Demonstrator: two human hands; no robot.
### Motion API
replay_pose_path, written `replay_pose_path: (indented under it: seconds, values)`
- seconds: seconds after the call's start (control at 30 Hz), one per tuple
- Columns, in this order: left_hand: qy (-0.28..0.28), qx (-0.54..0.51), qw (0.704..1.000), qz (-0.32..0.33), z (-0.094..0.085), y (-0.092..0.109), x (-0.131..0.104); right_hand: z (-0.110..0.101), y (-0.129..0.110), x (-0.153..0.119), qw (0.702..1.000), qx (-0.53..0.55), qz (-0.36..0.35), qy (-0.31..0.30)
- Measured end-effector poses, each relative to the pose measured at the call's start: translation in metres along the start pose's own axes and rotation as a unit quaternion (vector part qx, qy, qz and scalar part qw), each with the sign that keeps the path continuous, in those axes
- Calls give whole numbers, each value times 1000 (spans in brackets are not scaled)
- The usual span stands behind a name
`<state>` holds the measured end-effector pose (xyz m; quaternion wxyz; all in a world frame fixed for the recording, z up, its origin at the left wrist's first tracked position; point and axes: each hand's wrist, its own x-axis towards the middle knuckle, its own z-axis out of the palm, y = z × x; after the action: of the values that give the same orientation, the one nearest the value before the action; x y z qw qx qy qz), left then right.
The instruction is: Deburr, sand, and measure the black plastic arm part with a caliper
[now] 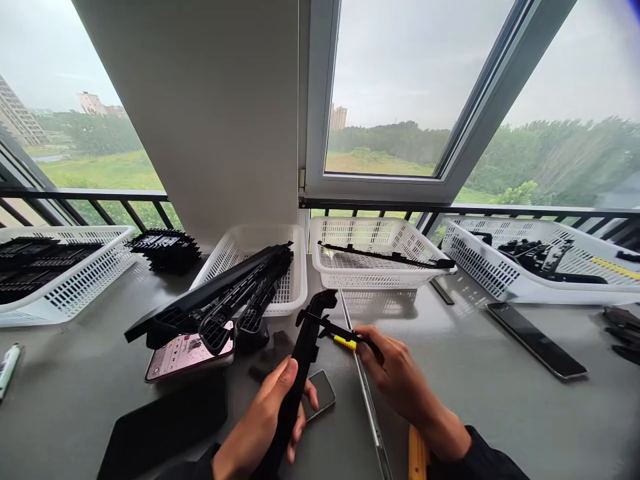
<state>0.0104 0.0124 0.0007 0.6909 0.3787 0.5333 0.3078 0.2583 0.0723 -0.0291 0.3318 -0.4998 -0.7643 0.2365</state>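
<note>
My left hand (pixel 267 407) is wrapped round a long black plastic part (pixel 299 360), which slants upward near the middle of the view. In my right hand (pixel 395 370) is a black caliper (pixel 340 330); its jaws lie around the upper section of the part. Behind the caliper, a yellow-handled object (pixel 344 343) rests on the table. A long metal strip (pixel 367 393) runs between my hands toward the front edge. Beneath my left fingers, a small grey rectangular device (pixel 321 395) is partly covered.
White baskets (pixel 363 277) with black parts line the window side. Long black parts (pixel 225 287) overhang one, above a lit phone (pixel 187 357). A dark phone (pixel 537 340) lies right, a black flat object (pixel 165 427) left, and a yellow-orange handle (pixel 417 453) near my right wrist.
</note>
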Motion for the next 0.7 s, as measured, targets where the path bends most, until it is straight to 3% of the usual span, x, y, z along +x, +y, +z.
replay_pose_path:
  seconds: [0.27,0.43,0.7]
  values:
    - [-23,4,1000,13,2,-6,2,1,-5,2,998,-12,28,50]
    - [-30,-2,999,11,-1,-11,8,1,-6,3,1000,-6,13,25]
    - [-3,-10,1000,8,-3,-3,1,-2,-9,5,1000,25,-18,1]
